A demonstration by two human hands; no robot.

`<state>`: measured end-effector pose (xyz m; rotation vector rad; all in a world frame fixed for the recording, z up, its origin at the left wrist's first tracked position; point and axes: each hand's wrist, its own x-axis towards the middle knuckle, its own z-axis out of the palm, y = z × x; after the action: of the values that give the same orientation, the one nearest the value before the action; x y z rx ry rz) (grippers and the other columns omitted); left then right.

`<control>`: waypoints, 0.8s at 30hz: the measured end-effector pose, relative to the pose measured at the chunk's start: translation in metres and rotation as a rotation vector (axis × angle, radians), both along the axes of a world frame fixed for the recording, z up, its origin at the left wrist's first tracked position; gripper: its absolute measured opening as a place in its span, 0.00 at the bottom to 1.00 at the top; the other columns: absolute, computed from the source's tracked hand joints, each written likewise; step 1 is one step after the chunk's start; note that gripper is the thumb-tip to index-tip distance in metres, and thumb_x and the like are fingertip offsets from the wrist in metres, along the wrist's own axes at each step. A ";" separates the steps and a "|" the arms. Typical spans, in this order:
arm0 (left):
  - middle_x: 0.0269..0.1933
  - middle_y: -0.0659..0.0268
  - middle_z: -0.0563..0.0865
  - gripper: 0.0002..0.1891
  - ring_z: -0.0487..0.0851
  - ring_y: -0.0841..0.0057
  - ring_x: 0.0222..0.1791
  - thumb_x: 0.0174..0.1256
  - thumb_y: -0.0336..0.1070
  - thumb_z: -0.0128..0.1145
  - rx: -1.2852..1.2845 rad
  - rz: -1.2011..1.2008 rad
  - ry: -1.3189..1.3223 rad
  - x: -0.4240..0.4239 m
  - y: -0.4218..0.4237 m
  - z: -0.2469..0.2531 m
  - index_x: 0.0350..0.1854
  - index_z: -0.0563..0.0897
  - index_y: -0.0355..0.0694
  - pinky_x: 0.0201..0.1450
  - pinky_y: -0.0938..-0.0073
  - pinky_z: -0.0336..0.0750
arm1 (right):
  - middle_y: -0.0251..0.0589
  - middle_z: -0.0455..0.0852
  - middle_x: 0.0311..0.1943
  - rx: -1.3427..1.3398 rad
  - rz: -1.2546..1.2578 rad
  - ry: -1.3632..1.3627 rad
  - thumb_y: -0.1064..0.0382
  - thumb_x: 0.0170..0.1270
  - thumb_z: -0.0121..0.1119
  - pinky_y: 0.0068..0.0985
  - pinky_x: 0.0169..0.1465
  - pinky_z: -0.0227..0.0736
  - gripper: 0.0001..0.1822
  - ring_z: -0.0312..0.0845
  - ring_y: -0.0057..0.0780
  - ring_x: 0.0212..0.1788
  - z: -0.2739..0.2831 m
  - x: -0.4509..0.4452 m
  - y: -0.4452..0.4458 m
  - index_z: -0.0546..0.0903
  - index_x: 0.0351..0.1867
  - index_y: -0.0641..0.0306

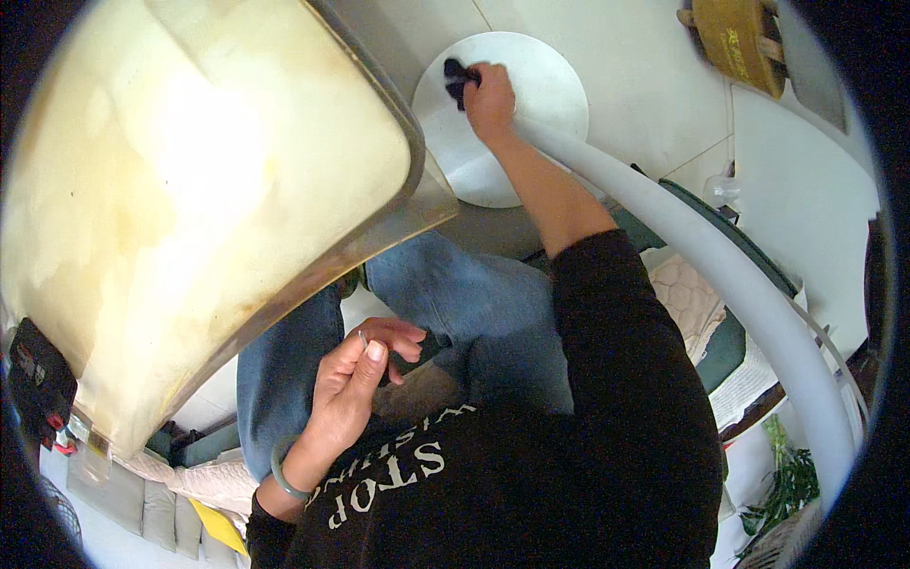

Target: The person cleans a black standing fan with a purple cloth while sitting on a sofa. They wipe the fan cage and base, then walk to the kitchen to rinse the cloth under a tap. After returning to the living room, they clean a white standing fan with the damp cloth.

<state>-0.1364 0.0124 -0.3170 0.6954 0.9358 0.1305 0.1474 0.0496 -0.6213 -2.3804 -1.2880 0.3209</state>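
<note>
My left hand [355,373], with a bangle on the wrist, is raised over my lap. Its thumb and forefinger pinch a small thin metal piece [363,340], mostly hidden by the fingers. Stretched far forward, my right hand [493,103] grips a small black object [458,80] whose exact kind I cannot tell. That hand is over a round metal base plate [547,85] on the floor; whether the black object touches the plate is unclear. From beside the hand a thick pale curved pole [682,213] sweeps to the right, past my forearm.
A cream-coloured table top [213,299] with a dark rim fills the left. A black box-like thing [39,377] lies on its far left. Quilted padding [682,299] covers the seat at right. Green leaves [782,469] show lower right, and a brown stool-like object [736,46] upper right.
</note>
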 end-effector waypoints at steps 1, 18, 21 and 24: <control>0.47 0.59 0.78 0.18 0.75 0.81 0.40 0.72 0.44 0.37 -0.010 -0.003 0.004 0.001 0.001 0.000 0.37 0.77 0.36 0.37 0.82 0.71 | 0.47 0.73 0.34 0.034 -0.098 -0.002 0.69 0.48 0.56 0.38 0.43 0.69 0.10 0.71 0.44 0.40 -0.008 0.006 0.015 0.77 0.35 0.62; 0.46 0.59 0.78 0.18 0.75 0.80 0.39 0.72 0.44 0.37 -0.016 0.018 -0.015 0.009 0.002 0.003 0.37 0.77 0.36 0.37 0.81 0.72 | 0.44 0.78 0.34 -0.386 0.820 0.064 0.66 0.53 0.50 0.37 0.43 0.72 0.11 0.76 0.43 0.40 -0.012 -0.032 -0.074 0.76 0.40 0.58; 0.46 0.60 0.78 0.17 0.76 0.80 0.39 0.72 0.44 0.38 -0.002 0.006 -0.018 0.006 -0.003 0.000 0.37 0.77 0.36 0.37 0.81 0.71 | 0.44 0.77 0.33 -0.323 0.505 0.110 0.68 0.51 0.53 0.38 0.43 0.71 0.12 0.75 0.45 0.40 -0.005 -0.028 -0.070 0.76 0.39 0.58; 0.46 0.60 0.79 0.17 0.76 0.80 0.38 0.72 0.44 0.38 -0.022 -0.024 0.043 0.002 -0.008 -0.006 0.37 0.77 0.36 0.36 0.81 0.71 | 0.46 0.77 0.35 -0.147 0.189 0.092 0.69 0.52 0.51 0.39 0.44 0.71 0.11 0.74 0.45 0.40 0.015 -0.010 -0.020 0.77 0.39 0.59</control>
<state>-0.1345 0.0041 -0.3229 0.6906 0.9688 0.0840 0.1372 0.0294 -0.6058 -2.3343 -1.4957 0.5929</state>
